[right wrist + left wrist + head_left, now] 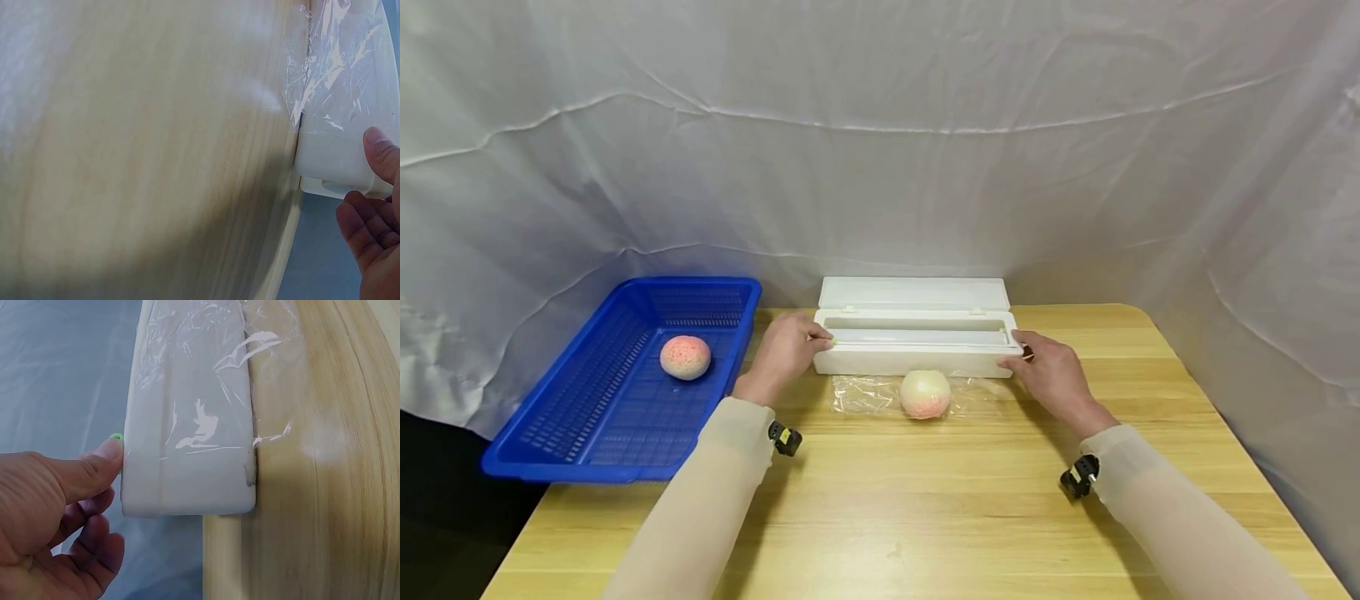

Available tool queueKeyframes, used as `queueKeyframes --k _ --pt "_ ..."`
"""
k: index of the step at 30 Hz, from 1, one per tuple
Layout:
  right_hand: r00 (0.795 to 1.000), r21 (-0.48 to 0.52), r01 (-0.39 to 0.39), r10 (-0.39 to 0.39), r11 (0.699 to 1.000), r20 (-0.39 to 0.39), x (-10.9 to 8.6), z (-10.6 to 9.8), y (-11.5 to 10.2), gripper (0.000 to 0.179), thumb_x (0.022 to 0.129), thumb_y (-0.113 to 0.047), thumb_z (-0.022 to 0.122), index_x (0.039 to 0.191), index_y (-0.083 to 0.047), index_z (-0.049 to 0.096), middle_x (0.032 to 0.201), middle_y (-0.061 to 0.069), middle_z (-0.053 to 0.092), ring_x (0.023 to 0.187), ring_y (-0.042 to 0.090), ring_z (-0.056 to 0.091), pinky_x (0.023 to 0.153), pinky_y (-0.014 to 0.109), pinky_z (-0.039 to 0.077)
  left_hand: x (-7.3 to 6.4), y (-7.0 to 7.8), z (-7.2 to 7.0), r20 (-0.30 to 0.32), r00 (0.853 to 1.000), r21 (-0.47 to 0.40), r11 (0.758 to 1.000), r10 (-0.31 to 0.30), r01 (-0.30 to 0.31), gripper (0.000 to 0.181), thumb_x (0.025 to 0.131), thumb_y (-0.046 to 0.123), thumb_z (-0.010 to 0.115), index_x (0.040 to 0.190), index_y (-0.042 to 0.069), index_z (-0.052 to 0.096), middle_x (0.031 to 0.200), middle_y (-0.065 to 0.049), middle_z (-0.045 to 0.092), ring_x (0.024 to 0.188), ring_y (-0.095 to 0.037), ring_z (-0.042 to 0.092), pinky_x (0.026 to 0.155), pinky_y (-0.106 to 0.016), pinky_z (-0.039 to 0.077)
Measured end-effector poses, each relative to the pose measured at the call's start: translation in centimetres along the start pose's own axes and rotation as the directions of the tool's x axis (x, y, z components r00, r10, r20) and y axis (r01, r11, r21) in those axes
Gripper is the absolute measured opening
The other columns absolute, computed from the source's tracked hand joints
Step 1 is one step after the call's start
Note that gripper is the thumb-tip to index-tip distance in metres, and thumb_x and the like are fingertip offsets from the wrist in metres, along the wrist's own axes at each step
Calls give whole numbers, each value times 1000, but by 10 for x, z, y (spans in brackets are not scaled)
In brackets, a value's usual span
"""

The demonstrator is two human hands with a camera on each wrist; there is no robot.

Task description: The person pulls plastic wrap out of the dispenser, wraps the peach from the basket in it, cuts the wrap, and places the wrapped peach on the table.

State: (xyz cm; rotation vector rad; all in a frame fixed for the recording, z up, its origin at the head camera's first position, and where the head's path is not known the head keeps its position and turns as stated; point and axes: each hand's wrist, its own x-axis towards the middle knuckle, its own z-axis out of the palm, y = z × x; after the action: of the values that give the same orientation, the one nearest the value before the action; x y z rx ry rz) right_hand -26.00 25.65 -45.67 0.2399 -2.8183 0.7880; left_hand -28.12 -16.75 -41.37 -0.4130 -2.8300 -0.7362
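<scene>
A white cling film box [895,363] lies lengthwise on the table, its lid [914,293] raised at the back and a white roll inside. Clear film [863,395] hangs over its front onto the wood. On that film rests a peach [925,393], pale above and pink below. At the box's left end my left hand [786,350] pinches a small green piece [117,437] at the edge, the other fingers curled below. My right hand [1054,373] grips the right end, thumb on the front wall and fingers at the end face. The fingertips behind the box are partly hidden.
To the left stands a blue plastic basket [580,472] holding another pink peach [686,357]. Grey-white cloth [880,183] hangs behind and along the sides of the wooden table [895,508].
</scene>
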Motion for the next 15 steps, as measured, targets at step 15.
queueKeyframes --k 15 --pt "1000 5 7 -7 1000 -14 0 -2 2 59 98 -31 77 145 0 59 113 23 75 102 39 72 87 56 58 -6 -12 -7 30 990 -94 986 -136 139 14 100 19 75 107 14 85 117 -8 80 112 -29 73 95 -47 59"
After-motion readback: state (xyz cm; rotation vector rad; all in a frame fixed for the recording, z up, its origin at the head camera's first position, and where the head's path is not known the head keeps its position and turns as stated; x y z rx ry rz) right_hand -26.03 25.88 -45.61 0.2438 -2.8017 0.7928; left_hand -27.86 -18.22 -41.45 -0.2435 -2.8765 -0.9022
